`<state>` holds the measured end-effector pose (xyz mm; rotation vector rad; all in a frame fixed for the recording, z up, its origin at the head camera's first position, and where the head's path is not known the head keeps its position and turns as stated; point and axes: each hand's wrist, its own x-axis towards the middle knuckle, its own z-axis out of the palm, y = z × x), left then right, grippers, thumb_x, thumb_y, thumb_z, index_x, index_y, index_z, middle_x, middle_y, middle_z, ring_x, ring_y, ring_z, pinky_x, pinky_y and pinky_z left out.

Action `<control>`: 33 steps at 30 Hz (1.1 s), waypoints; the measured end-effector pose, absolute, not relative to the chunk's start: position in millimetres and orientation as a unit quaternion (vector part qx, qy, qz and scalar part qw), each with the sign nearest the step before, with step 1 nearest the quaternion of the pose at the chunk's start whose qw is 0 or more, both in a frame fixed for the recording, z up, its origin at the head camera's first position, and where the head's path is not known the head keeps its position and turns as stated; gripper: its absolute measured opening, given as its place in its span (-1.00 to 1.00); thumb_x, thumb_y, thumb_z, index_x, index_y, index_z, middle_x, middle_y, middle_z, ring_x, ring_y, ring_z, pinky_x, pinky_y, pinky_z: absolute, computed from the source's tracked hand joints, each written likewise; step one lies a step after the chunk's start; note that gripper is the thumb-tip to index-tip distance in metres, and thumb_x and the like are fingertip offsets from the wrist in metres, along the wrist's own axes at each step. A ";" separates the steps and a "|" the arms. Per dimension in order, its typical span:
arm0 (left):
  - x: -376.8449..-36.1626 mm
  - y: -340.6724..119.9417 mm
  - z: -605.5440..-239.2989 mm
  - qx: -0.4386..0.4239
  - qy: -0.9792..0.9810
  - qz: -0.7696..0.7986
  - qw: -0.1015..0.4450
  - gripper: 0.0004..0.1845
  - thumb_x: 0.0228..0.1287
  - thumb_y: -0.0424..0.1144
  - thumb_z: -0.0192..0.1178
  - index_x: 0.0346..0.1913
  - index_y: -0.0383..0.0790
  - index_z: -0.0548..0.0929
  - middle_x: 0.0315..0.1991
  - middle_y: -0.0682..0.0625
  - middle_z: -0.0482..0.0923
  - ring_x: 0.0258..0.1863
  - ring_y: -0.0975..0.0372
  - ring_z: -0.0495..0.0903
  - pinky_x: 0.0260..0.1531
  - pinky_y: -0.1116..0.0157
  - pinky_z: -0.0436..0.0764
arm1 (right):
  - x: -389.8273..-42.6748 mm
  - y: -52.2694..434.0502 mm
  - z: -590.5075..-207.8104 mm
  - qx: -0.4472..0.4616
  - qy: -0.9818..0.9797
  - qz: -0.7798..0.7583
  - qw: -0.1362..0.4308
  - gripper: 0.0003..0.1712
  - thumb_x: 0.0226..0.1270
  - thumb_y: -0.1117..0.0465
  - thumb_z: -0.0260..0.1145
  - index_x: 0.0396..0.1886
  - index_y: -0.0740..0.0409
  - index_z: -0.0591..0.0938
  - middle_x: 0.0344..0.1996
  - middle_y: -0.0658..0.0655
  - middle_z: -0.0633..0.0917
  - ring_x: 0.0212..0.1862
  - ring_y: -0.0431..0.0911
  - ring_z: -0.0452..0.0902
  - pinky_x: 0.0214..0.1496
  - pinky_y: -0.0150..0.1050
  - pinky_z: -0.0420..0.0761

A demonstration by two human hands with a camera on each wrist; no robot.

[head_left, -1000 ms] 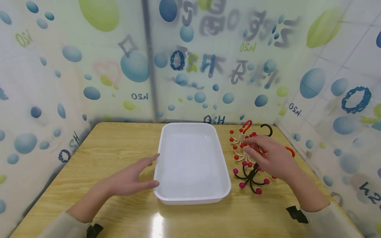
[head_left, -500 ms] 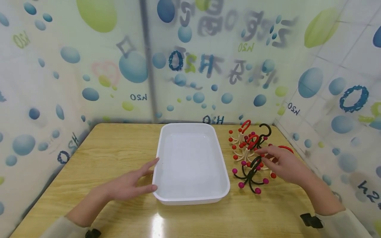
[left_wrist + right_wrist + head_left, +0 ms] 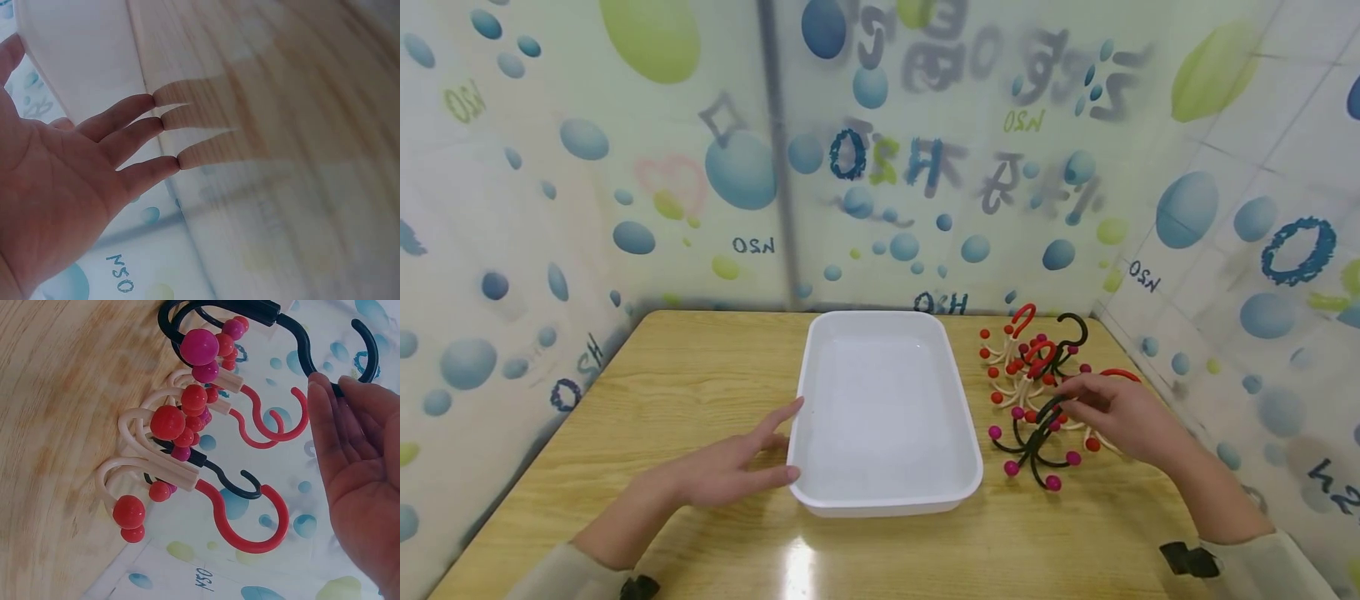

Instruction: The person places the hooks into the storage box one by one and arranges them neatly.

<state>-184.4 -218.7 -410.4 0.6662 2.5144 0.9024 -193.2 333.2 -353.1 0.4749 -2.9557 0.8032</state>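
A white rectangular tray [image 3: 887,505] sits mid-table, with nothing in it. My left hand [image 3: 760,454] lies flat on the wood, fingers straight, its fingertips [image 3: 165,122] against the tray's left wall [image 3: 81,50]. Right of the tray lies a black multi-arm hanger with magenta ball tips [image 3: 1033,446]. My right hand [image 3: 1075,404] pinches its black hook [image 3: 369,353] between thumb and fingertips [image 3: 325,394]. Behind it is a tangle of cream hangers with red balls and red hooks [image 3: 1011,358], seen close in the right wrist view [image 3: 169,425].
The wooden table [image 3: 700,367] is boxed in by walls with a bubble print on the left, back and right. The hanger pile sits near the right wall. One more red hook [image 3: 1123,375] shows behind my right hand.
My right hand has drawn back from over the hanger pile toward the right and now pinches the black hanger's hook. The left hand has barely moved.
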 end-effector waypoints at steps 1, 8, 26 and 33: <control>-184.5 -218.6 -410.5 0.236 0.896 0.321 0.194 -0.01 0.63 0.25 0.18 0.82 0.22 -0.18 0.52 -0.22 0.55 0.54 -0.22 0.49 0.49 -0.40 0.40 | -192.9 333.4 -353.3 0.154 -0.952 0.264 0.022 -0.81 0.60 0.21 0.43 0.10 0.08 0.80 -0.16 0.04 0.87 -0.32 -0.36 0.65 -0.36 -0.34 0.61; -185.3 -218.7 -411.6 0.235 0.897 0.320 0.193 0.00 0.63 0.26 0.18 0.83 0.18 -0.18 0.51 -0.20 0.57 0.54 -0.22 0.50 0.49 -0.40 0.40 | -191.5 332.2 -351.8 0.163 -0.944 0.284 0.030 -0.84 0.59 0.22 0.43 0.06 0.08 0.80 -0.16 0.05 0.86 -0.36 -0.35 0.62 -0.38 -0.34 0.62; -186.0 -219.7 -412.6 0.230 0.897 0.322 0.198 -0.01 0.62 0.27 0.18 0.82 0.25 -0.19 0.51 -0.21 0.57 0.55 -0.24 0.48 0.50 -0.42 0.38 | -184.0 317.2 -331.8 0.190 -0.921 0.312 0.134 -0.86 0.56 0.26 0.46 0.03 0.02 0.81 -0.35 -0.08 0.80 -0.41 -0.29 0.61 -0.48 -0.32 0.54; -186.0 -219.5 -411.9 0.229 0.896 0.324 0.200 -0.01 0.62 0.27 0.18 0.82 0.24 -0.18 0.51 -0.21 0.56 0.56 -0.24 0.46 0.51 -0.42 0.36 | -192.1 301.1 -318.4 0.191 -0.899 0.348 0.187 -0.81 0.52 0.31 0.48 0.05 0.09 0.80 -0.34 -0.10 0.77 -0.40 -0.25 0.58 -0.47 -0.36 0.51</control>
